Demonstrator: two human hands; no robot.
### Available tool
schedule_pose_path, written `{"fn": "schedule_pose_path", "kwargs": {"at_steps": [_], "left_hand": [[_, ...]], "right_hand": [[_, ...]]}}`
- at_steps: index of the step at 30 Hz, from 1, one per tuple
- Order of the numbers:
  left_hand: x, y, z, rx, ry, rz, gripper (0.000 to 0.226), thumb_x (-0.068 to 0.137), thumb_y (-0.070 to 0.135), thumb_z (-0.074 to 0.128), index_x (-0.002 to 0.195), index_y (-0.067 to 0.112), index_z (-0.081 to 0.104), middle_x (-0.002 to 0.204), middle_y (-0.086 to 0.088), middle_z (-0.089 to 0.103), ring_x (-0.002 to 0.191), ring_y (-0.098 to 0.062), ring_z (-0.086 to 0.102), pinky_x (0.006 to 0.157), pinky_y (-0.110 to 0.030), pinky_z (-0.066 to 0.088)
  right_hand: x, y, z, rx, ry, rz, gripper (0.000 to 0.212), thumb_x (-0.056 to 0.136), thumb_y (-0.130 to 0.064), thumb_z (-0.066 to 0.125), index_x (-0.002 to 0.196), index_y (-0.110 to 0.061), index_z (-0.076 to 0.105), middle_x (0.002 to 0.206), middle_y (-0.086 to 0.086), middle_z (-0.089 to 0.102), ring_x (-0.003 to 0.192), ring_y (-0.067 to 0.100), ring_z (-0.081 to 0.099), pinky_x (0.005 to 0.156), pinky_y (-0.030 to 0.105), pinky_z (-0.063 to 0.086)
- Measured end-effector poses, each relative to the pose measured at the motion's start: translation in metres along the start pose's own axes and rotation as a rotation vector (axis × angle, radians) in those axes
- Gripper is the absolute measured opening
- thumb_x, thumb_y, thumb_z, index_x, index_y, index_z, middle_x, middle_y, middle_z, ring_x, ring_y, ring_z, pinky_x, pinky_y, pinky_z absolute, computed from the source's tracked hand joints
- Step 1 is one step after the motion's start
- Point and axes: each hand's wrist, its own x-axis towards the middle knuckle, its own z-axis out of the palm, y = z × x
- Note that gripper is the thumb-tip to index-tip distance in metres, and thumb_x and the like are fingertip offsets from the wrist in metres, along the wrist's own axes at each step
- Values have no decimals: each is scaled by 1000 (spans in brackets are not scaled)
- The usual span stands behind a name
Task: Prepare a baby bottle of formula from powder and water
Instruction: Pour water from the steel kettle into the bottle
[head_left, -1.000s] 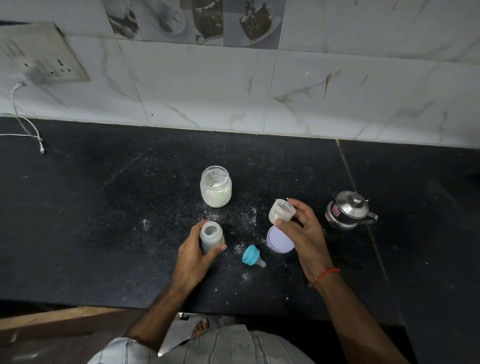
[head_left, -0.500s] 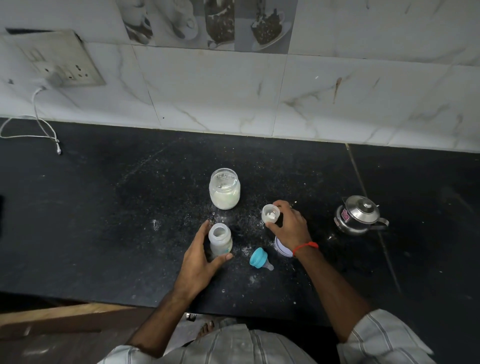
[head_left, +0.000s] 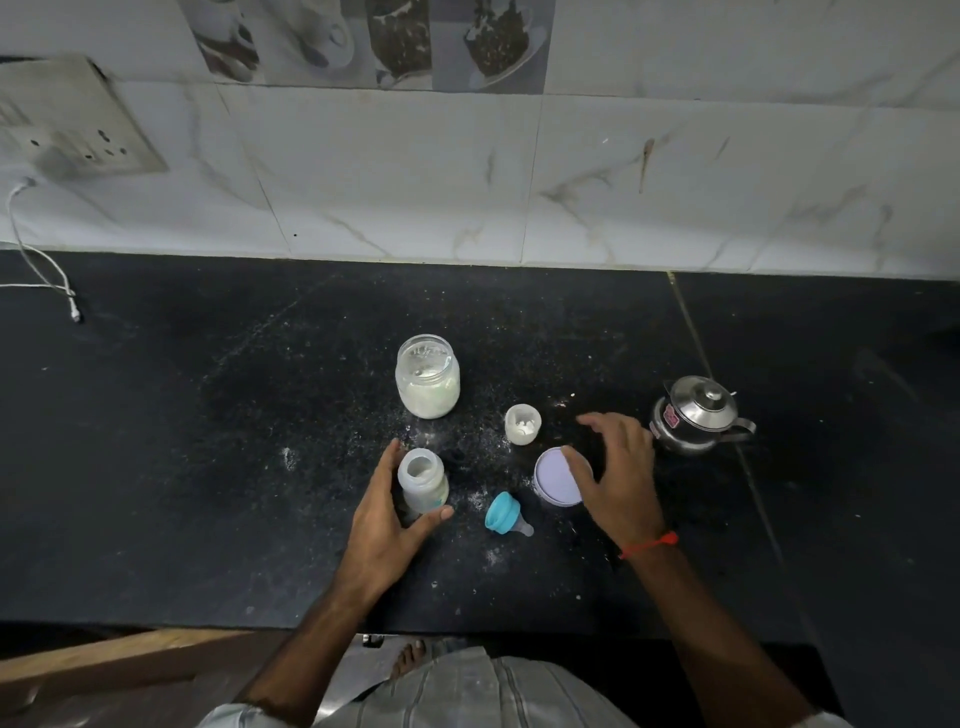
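Note:
My left hand wraps around the open baby bottle, which stands upright on the black counter with white powder inside. A glass jar of formula powder stands open behind it. The small clear cap sits upright on the counter with a few powder clumps in it. My right hand hovers with fingers spread between that cap and the steel kettle, holding nothing. Its thumb lies over the edge of the lilac jar lid. The teal nipple ring lies on its side.
Spilled powder dots the counter around the bottle. A white cable hangs from a wall socket at the far left. The tiled wall closes the back. The counter's front edge runs just above my striped shirt.
My right hand has set the small clear cap down on the counter and let go, then moved right toward the kettle. The left hand still holds the bottle.

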Motion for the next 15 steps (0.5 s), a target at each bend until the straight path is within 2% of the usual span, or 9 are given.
{"fn": "schedule_pose_path", "kwargs": {"at_steps": [2,4,6,9,11,12,14,15], "left_hand": [[0,1,0,-5,20,12,91,80,31,89,156,22,41,150,12,54,136,-7,51,115,-31,43],[0,3,-1,-7,51,27,69,83,28,87,144,25,53,138,10,64,126,-9,60,111,-39,50],[2,6,-1,-29,61,28,62,84,28,86,138,28,57,132,11,68,120,-10,63,107,-42,53],[4,14,0,-99,74,39,60,82,28,88,134,34,58,128,15,69,117,-9,66,101,-46,58],[5,24,4,-128,100,86,58,82,28,88,131,36,58,127,16,68,117,-8,66,98,-45,59],[5,31,6,-129,117,121,58,82,27,88,131,36,58,128,15,67,117,-9,66,98,-44,59],[7,47,10,-128,138,196,60,84,26,87,130,46,55,130,19,62,120,-8,63,98,-42,58],[8,55,13,-126,138,231,61,85,27,87,129,53,53,129,24,60,121,-7,62,98,-41,57]], "right_hand": [[-3,15,-14,-66,252,33,41,89,-31,68,125,-13,60,119,10,57,114,29,52,103,45,38],[-1,33,-30,-95,466,112,49,87,-28,70,126,-2,56,120,20,56,113,38,51,104,49,37],[5,50,-50,3,542,228,58,86,-31,71,131,0,51,126,23,50,116,40,48,103,52,42],[19,77,-71,309,480,560,64,91,-47,63,142,-12,49,137,20,43,121,31,50,105,42,46],[26,94,-76,452,345,714,52,94,-53,58,137,-24,54,140,13,49,121,27,55,105,44,48],[29,100,-78,513,291,732,39,98,-51,56,128,-27,57,135,11,54,118,26,57,101,44,51],[32,104,-79,616,266,722,12,105,-37,55,111,-27,59,123,14,63,107,26,58,86,36,53],[32,105,-79,655,273,719,8,105,-33,56,106,-26,59,117,12,66,105,26,59,83,32,52]]}}
